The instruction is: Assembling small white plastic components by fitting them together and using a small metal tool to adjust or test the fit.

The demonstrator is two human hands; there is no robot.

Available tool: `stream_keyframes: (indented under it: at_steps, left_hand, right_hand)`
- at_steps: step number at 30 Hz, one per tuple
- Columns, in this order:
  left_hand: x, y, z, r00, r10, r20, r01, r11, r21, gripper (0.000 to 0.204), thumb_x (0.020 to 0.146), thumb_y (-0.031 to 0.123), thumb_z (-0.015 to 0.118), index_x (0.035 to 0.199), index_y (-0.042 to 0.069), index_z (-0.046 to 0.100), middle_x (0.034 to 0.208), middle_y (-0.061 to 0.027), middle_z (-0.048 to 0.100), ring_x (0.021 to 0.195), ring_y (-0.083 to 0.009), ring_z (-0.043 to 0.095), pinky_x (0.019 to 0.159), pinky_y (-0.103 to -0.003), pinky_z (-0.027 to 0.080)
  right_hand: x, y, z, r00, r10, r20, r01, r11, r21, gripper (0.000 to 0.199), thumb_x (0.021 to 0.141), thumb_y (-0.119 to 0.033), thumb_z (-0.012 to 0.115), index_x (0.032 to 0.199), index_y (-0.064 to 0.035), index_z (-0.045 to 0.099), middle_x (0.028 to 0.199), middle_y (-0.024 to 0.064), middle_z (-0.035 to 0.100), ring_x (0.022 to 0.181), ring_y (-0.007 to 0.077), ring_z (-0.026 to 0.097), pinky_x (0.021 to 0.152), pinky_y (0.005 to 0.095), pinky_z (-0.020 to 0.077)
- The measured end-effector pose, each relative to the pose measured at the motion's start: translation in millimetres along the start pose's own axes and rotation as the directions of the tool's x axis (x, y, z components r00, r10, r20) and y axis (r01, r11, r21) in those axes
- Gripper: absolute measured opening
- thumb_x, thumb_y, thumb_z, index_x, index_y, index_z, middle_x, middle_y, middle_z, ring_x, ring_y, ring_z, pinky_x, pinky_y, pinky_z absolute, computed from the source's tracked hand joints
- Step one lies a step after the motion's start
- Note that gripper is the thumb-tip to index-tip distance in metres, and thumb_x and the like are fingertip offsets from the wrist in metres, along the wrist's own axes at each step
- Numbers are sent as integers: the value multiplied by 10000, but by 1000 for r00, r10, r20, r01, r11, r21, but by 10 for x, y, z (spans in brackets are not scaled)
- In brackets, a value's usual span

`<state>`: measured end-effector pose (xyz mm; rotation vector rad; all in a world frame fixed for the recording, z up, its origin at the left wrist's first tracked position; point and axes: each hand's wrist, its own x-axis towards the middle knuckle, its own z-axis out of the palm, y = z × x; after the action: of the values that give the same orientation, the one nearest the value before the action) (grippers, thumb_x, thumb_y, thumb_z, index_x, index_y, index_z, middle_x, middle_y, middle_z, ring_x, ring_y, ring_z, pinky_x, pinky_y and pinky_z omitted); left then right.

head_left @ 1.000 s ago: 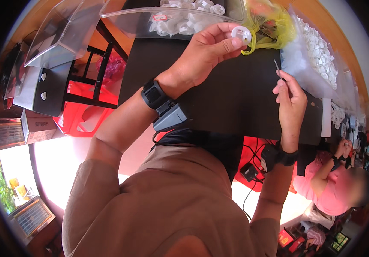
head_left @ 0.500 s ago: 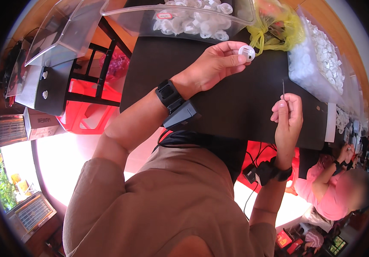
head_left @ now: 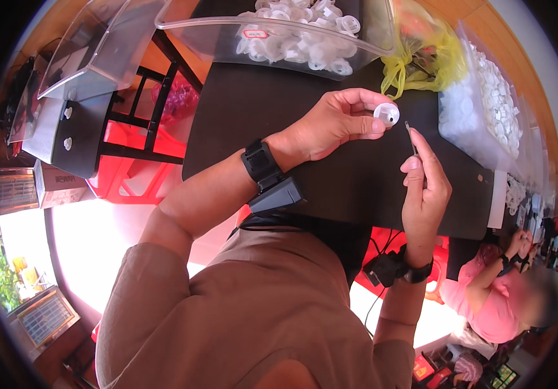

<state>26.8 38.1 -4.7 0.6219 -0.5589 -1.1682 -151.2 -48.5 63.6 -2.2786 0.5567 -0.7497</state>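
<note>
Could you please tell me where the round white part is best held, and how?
Probably the rim of the round white part, pinched from the left, as the left hand does. Its disc-like shape offers an edge to pinch, and this leaves the dark opening uncovered and the right edge free, toward the right hand and its thin tool.

Round part [head_left: 386, 115] white; tabletop [head_left: 259, 97] blackish; bag [head_left: 445, 69] yellow; stool [head_left: 106, 181] red; shirt [head_left: 272, 285] plain brown; wristband [head_left: 261, 162] black.
</note>
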Motion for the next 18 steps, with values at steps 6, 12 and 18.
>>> stream_keyframes:
  at_steps: [6, 12, 18]
  left_hand:
    - [5, -11, 31, 998, 60, -11, -60, 996, 62, 355, 864, -19, 684, 1208, 28, 611, 1160, -86, 656, 1057, -169, 637, 950, -325, 525]
    - [-1, -10, 51, 995, 103, -3, -102, 989, 105, 357, 857, -33, 685, 1203, 13, 609, 1165, -98, 654, 1066, -179, 636, 961, -330, 520]
    - [-2, -17, 61, 994, 106, -11, -105, 990, 97, 348, 859, -23, 690, 1195, 6, 607, 1142, -94, 658, 1058, -172, 635, 959, -323, 518]
  right_hand:
    - [7, 19, 38, 1000, 5, 27, -4, 1000, -22, 386, 907, 65, 497, 1254, -37, 631, 744, 66, 520, 666, 137, 513, 629, 261, 437]
    - [24, 2, 41, 998, -18, 57, 21, 998, -55, 374, 916, 46, 499, 1250, -49, 638, 736, 77, 522, 650, 146, 521, 621, 269, 440]
    - [40, 17, 58, 998, -47, 32, 48, 997, -60, 367, 920, 40, 502, 1245, -55, 642, 728, 80, 522, 639, 145, 524, 610, 272, 441]
